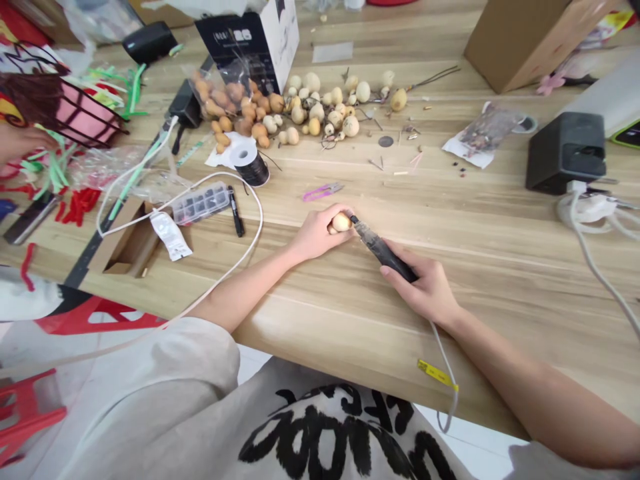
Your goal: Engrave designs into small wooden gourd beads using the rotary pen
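Observation:
Near the middle of the table my left hand [317, 233] is closed around a small pale gourd [341, 222], its rounded end showing between thumb and fingers. My right hand [429, 283] grips the handle of a black corded handheld power tool [384, 255]. The tool's dark tip points up and left and meets the gourd's side; whether it touches or is just short of it I cannot tell. From the handle a grey cord [450, 373] with a yellow tag drops over the table edge. Purple thread snips [321, 192] lie just beyond my left hand.
Many small gourds [300, 110] lie at the back, with a spool of black thread [250, 163] before them. At left are a compartment box [201, 202], a black marker [236, 212] and a white cable. Right stands a black device [567, 152]. Another person's hand [25, 142] is far left.

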`<move>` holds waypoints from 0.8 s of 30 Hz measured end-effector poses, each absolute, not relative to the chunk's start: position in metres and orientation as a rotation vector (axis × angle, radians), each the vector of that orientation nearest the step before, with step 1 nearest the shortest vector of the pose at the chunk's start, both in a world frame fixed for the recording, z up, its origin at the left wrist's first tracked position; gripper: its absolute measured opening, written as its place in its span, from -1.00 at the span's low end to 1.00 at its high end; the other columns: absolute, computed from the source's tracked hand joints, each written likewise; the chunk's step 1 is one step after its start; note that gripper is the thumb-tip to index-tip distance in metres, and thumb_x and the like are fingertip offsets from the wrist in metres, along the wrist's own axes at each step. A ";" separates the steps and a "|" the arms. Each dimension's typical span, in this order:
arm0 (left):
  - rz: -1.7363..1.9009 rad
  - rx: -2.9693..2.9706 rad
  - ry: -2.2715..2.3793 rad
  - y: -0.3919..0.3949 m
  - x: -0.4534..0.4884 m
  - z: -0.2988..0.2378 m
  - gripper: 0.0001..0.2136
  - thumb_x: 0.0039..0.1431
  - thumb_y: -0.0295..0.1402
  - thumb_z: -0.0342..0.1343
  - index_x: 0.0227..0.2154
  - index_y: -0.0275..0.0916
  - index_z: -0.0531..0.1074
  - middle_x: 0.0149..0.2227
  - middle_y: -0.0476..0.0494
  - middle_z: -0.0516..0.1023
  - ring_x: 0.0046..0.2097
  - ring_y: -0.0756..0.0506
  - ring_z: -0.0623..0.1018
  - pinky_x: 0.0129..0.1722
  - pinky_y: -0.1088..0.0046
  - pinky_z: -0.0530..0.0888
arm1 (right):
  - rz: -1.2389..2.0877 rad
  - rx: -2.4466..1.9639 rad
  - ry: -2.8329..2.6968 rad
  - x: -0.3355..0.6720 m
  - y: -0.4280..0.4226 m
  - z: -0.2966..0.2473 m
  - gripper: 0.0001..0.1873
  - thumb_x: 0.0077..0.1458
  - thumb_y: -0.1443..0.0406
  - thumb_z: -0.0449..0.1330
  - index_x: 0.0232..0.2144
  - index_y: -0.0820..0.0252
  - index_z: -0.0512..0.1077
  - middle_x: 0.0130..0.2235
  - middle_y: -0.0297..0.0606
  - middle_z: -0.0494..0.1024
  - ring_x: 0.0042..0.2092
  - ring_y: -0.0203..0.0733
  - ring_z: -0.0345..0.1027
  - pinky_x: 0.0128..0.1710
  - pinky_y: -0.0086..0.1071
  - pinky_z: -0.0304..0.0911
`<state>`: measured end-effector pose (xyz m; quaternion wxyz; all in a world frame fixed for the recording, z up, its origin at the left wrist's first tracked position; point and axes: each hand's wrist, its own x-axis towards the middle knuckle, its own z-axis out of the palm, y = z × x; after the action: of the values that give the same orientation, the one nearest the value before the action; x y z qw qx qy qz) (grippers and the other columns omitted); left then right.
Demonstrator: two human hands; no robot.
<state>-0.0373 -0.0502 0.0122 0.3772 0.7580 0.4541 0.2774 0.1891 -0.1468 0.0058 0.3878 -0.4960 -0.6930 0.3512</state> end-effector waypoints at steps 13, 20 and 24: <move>0.705 1.965 1.125 -0.051 -0.037 0.014 -0.72 0.08 -0.24 0.25 -0.19 -0.28 0.46 -0.36 -0.01 0.52 -0.38 0.07 0.42 -0.33 0.60 0.33 | 0.861 -1.276 -1.788 0.189 -0.146 0.009 -0.49 0.16 0.28 0.19 0.15 0.28 0.48 0.12 -0.10 0.55 0.06 0.06 0.55 -0.01 -0.22 0.50; 0.709 1.969 1.122 -0.050 -0.037 0.013 -0.72 0.08 -0.24 0.26 -0.19 -0.27 0.47 -0.36 -0.01 0.53 -0.39 0.06 0.42 -0.33 0.59 0.33 | 0.864 -1.253 -1.781 0.189 -0.146 0.010 -0.50 0.16 0.28 0.19 0.14 0.30 0.49 0.11 -0.08 0.57 0.06 0.08 0.55 0.01 -0.20 0.49; 0.704 1.962 1.125 -0.050 -0.037 0.013 -0.73 0.08 -0.25 0.26 -0.20 -0.27 0.47 -0.37 -0.01 0.53 -0.39 0.07 0.41 -0.34 0.59 0.33 | 0.881 -1.259 -1.777 0.189 -0.146 0.010 -0.50 0.16 0.28 0.19 0.14 0.30 0.48 0.10 -0.08 0.58 0.06 0.08 0.55 0.00 -0.20 0.49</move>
<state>-0.0371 -0.0501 0.0134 0.3770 0.7671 0.4401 0.2752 0.1888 -0.1463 0.0097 0.3860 -0.4944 -0.6978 0.3459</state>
